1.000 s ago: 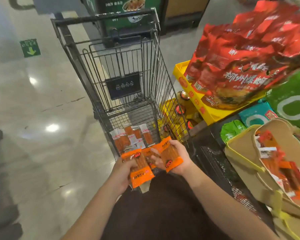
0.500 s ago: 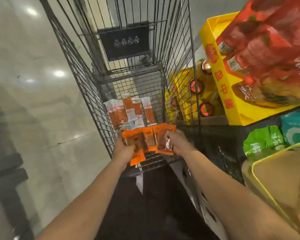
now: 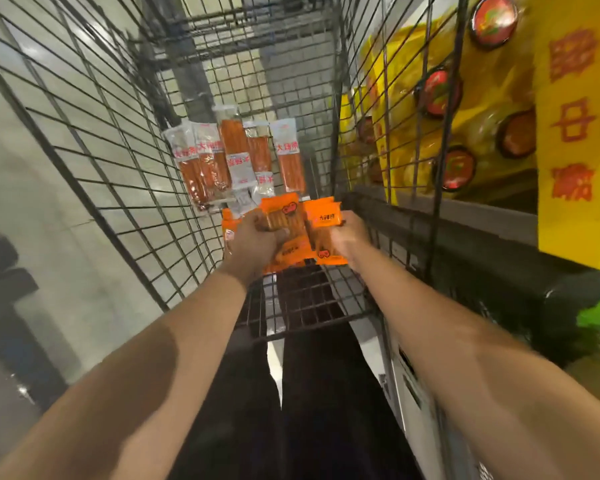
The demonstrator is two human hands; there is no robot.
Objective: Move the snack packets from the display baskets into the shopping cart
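Both arms reach down into the shopping cart [image 3: 94, 140] — a dark wire-mesh basket seen from above, its side walls rising on either side.

Left hand [image 3: 253, 242]: fingers curled round a bunch of orange snack packets [image 3: 284, 220], thumb side up. Right hand [image 3: 349, 237]: also gripping, holding an orange packet [image 3: 324, 216] by its lower half. The two handfuls touch and overlap between the hands, low inside the cart, near its floor.

The held packets — flat, bright orange wrappers with crimped ends. One shows a red heart-like mark near the top and a window with brownish sticks inside; the right-hand one bears a pale label panel with dark characters. Further print is blurred.

On the cart floor just beyond the hands lies a loose pile of clear packets [image 3: 219, 157]: long, narrow, with white printed headers carrying red characters, and orange-red sticks visible through the film. Several overlap, mostly lengthwise.

Outside the right cart wall: a yellow display box [image 3: 575, 140] with red characters, and beside it yellow bags [image 3: 478, 98] with round red-and-dark marks.
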